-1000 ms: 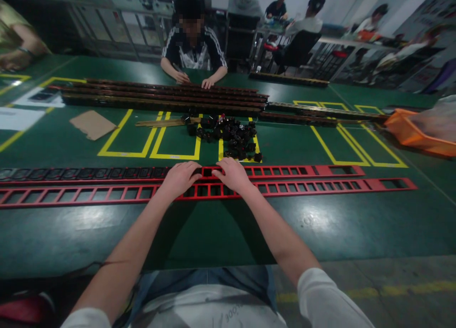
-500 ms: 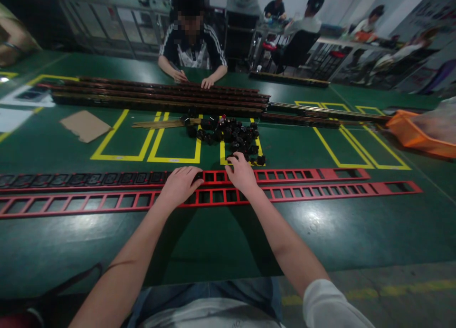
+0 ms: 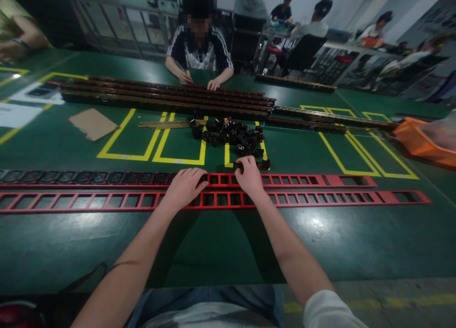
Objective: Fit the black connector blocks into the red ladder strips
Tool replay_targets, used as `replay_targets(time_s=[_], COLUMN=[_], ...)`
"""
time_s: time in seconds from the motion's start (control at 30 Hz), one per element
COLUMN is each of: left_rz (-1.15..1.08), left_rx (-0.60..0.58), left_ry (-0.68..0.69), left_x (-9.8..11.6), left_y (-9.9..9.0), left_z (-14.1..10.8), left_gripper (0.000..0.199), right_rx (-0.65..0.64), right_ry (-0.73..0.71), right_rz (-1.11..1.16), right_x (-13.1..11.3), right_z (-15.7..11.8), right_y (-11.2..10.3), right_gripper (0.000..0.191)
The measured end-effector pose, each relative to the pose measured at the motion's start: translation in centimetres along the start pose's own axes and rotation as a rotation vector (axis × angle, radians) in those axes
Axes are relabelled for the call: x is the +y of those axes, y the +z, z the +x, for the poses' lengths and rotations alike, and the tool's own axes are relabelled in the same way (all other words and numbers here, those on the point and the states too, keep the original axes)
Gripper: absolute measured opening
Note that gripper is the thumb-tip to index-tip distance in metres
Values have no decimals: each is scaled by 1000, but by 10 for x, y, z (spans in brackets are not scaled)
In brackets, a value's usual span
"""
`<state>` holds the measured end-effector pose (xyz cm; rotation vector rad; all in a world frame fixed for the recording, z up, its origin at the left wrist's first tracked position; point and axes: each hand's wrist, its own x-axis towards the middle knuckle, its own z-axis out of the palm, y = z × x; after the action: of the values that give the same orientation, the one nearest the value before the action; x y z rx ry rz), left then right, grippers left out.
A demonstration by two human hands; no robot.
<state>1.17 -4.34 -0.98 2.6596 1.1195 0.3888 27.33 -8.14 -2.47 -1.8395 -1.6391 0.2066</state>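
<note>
Two long red slotted frames lie side by side across the green table. Black square parts fill the left openings of the far red frame (image 3: 295, 180); the near red frame (image 3: 213, 200) has open slots. My left hand (image 3: 184, 186) rests over the far frame, its fingers curled round a black part at the end of the filled row. My right hand (image 3: 250, 177) is just beyond the far frame's edge, thumb and fingers closed on a small black part (image 3: 239, 165). The pile of black parts (image 3: 244, 137) lies right behind it.
Long dark strips (image 3: 160, 98) are stacked beyond the pile, and a person (image 3: 199, 43) leans over them. A cardboard piece (image 3: 93, 124) lies at the left, near thin brownish strips (image 3: 162, 124). At the right edge stands an orange bin (image 3: 423, 140).
The whole view has shifted slightly. My right hand's fingers, spread near the pile before, have closed on a black part. My left hand stays at the same place on the far frame.
</note>
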Motion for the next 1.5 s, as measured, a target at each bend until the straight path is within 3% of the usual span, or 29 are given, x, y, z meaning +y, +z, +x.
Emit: replay_targets(time_s=[0.17,0.37,0.53,0.73,0.93,1.1,1.23,1.37,1.5], left_rz=[-9,-58,-92,-77,-36,-13,-3,19,52], left_rx=[11,-71,-123,-48,-48,-56,-47,-57,-44], left_ry=[-10,-69,-124,-12,3,4,12,16,28], left_x=[-1,-2,-5,-12,-10,-6,-5,-5,-4], left_y=[0,-8,-15,-5,-5,-7,-6,-6,-7], left_z=[1,9,18,14,11,12,12,12,10], left_gripper=[29,28,26,31,30,25,22,20,22], right_rx=[36,-23,-69,-70,-45,-191,-273,-275,-246], right_ry=[-27,-117,-167,-189,-175,-129,-286,-388,-403], right_rz=[170,258,191,160,157,130,211,344,333], right_x=[2,4,1,-6,-14,-33,-45,-43,-39], right_z=[1,1,-2,-5,-7,-14,-19,-21,-22], right_y=[-1,-3,-5,-6,-8,-7,1,8,10], right_gripper=[33,62,51,41,24,34,31,39,42])
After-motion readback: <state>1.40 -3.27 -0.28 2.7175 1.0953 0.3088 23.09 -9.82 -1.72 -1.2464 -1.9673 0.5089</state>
